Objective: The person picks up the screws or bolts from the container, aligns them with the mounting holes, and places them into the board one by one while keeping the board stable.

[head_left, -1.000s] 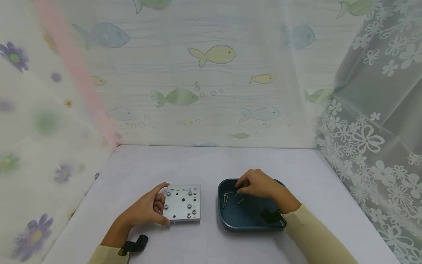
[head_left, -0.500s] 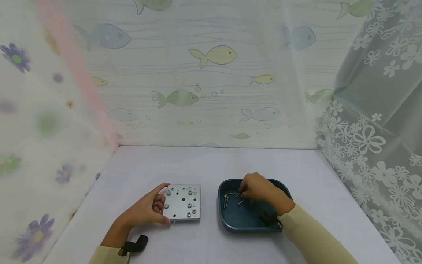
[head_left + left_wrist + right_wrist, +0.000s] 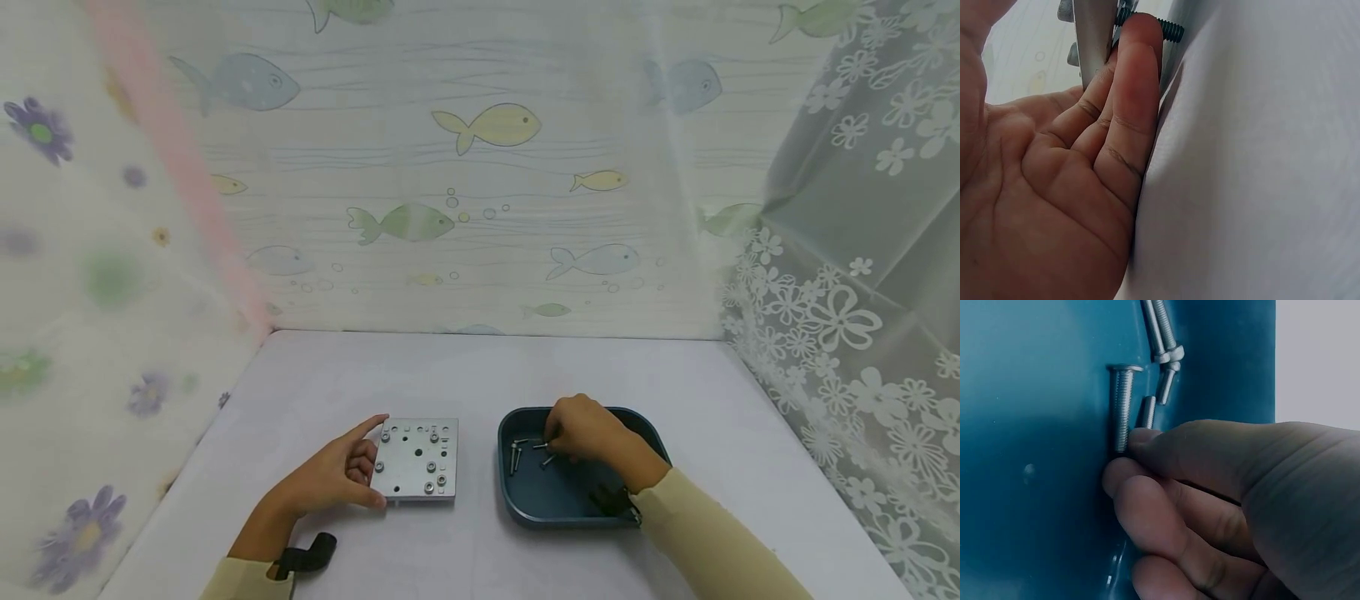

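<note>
My left hand (image 3: 330,477) grips a square silver metal plate (image 3: 408,477) by its left side, thumb at the near corner and index finger at the far one. Several socket-head screws stand in the plate's holes. Below the plate, the left wrist view shows a dark threaded screw end (image 3: 1173,31) beside a fingertip. My right hand (image 3: 588,432) reaches into a dark blue tray (image 3: 512,500). Its thumb and index finger pinch the end of a small silver screw (image 3: 1149,411), partly hidden by the fingertips. A wider-headed screw (image 3: 1122,406) lies right alongside.
More loose silver screws (image 3: 1159,331) lie in the tray near its left wall. Both stand on a white-covered table (image 3: 480,550), plate left and tray right. A fish-print curtain (image 3: 480,250) hangs behind, and a lace curtain (image 3: 825,358) borders the right side.
My right hand has moved slightly right and lower into the tray, its fingers closing in on a screw. The left hand and the plate stay in place.
</note>
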`<state>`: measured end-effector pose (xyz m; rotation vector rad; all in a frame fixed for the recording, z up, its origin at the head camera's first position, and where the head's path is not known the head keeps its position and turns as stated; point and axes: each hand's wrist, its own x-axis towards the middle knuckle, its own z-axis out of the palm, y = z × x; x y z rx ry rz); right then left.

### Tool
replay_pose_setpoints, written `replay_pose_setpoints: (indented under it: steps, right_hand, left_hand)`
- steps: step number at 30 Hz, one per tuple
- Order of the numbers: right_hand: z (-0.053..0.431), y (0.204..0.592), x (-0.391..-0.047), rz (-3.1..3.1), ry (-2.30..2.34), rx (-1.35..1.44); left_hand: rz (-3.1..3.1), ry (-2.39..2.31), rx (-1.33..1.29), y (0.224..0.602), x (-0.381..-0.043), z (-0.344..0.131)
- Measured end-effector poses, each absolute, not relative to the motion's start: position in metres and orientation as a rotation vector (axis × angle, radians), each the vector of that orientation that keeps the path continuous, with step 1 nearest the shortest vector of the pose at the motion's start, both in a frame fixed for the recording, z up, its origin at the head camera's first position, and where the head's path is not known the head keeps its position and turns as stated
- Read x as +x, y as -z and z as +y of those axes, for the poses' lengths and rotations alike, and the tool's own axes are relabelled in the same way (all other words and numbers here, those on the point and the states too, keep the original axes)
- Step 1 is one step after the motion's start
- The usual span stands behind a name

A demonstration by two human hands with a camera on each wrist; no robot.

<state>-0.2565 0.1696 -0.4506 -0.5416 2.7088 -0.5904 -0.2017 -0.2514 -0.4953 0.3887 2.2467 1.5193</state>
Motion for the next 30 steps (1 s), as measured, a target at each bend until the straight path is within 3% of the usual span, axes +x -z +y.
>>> replay_pose_setpoints:
  steps: [13,30]
  right_hand:
    - [0.170,0.440,-0.254,2.741,0.606,-0.581]
    - [0.150,0.412,-0.242,2.741,0.949,-0.755]
  left_hand:
    - [2.227,-1.539,0.372,0.497,-0.202,-0.252]
    - [2.214,-1.554,0.400,0.498,-0.203,-0.253]
